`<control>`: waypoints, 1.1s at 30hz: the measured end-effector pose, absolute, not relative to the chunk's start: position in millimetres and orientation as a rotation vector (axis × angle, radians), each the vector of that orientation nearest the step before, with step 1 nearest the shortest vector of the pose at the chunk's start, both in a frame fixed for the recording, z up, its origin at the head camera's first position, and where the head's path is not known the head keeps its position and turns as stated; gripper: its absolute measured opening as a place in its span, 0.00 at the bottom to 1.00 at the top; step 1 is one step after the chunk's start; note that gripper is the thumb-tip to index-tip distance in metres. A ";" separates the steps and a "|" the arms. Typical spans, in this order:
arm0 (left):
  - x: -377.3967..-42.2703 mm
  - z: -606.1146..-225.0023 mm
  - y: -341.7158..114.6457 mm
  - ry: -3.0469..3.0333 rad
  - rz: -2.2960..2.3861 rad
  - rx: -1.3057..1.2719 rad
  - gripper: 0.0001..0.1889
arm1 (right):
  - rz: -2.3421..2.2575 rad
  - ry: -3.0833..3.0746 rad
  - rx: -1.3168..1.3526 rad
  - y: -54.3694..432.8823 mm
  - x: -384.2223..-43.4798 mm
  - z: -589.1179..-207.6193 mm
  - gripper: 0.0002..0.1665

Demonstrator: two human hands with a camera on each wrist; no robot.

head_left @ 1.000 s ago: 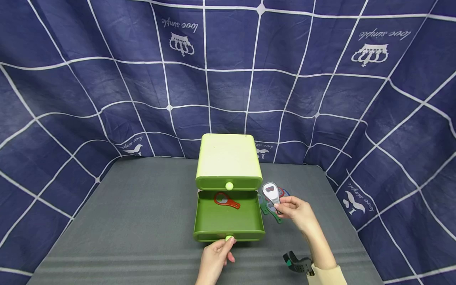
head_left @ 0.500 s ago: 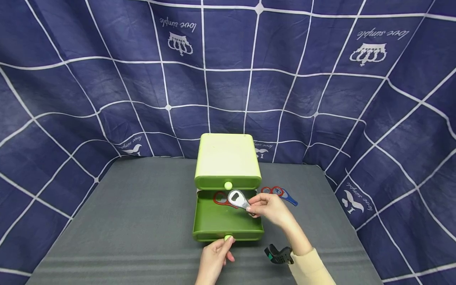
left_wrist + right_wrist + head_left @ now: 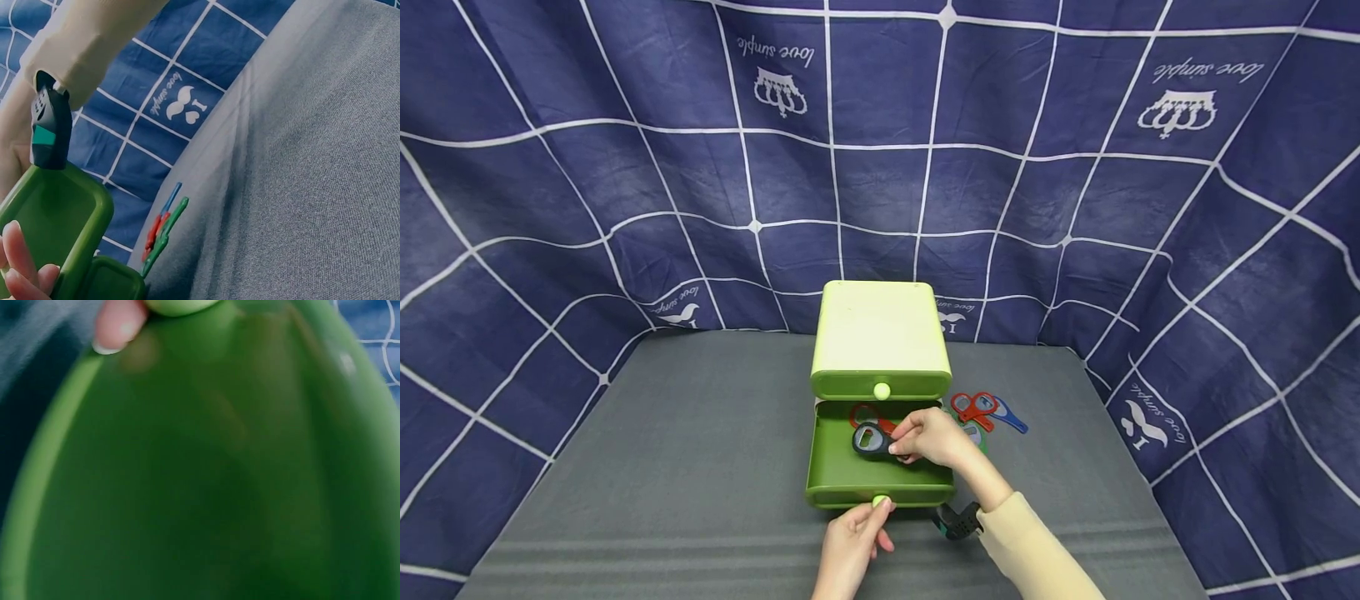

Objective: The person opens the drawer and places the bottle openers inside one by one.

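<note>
A black bottle opener (image 3: pixel 871 440) with a metal plate in its ring is in my right hand (image 3: pixel 928 437), which pinches its handle inside the pulled-out lower green drawer (image 3: pixel 880 477). Beside it in the drawer lies a red bottle opener (image 3: pixel 863 412), partly hidden behind the black one and my fingers. Thumb and fingertips of my left hand (image 3: pixel 853 542) pinch the drawer's light green knob (image 3: pixel 880 500). Close up in the right wrist view are the drawer front (image 3: pixel 187 462), the knob's edge and a fingertip (image 3: pixel 120 325).
A light green box (image 3: pixel 882 329) with a closed upper drawer (image 3: pixel 842 386) stands on the grey cloth (image 3: pixel 700 467). Right of it lie red bottle openers (image 3: pixel 976 407), a blue one (image 3: pixel 1011 419) and green ones (image 3: pixel 165 237), partly behind my right wrist. A blue checked curtain (image 3: pixel 880 183) encloses the sides.
My right hand has moved left from beside the box into the drawer with the bottle opener, which has turned from its silver face to its black one. My left hand stays on the knob.
</note>
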State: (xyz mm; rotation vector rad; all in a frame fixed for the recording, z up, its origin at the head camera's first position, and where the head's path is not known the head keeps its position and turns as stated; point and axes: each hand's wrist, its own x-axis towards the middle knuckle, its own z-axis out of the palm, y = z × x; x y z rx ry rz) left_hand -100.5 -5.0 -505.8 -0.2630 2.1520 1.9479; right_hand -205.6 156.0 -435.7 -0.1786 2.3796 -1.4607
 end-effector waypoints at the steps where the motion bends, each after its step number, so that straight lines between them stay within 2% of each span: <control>1: -100.6 -505.7 -5.1 2.151 1.947 -0.263 0.22 | -1.447 2.381 -0.178 155.0 -205.6 -436.5 0.11; 11: -101.4 -503.8 -7.4 2.143 1.931 -0.273 0.24 | -1.161 2.624 -0.352 149.9 -199.4 -436.7 0.17; 19: -101.3 -505.0 -7.4 2.128 1.958 -0.270 0.23 | -1.490 2.498 -0.414 179.5 -190.7 -431.6 0.21; 23: -100.9 -505.9 -7.9 2.134 1.972 -0.265 0.22 | -1.800 2.417 -0.245 205.9 -191.4 -433.5 0.22; 27: -100.2 -506.4 -8.4 2.141 1.972 -0.263 0.21 | -2.021 2.446 0.037 229.4 -195.0 -442.5 0.20; 30: -100.1 -506.8 -8.5 2.144 1.960 -0.267 0.21 | -1.977 2.590 0.252 244.0 -197.4 -455.4 0.18; 33: -101.1 -506.9 -8.5 2.139 1.957 -0.266 0.21 | -1.736 2.784 0.419 254.5 -199.4 -472.8 0.16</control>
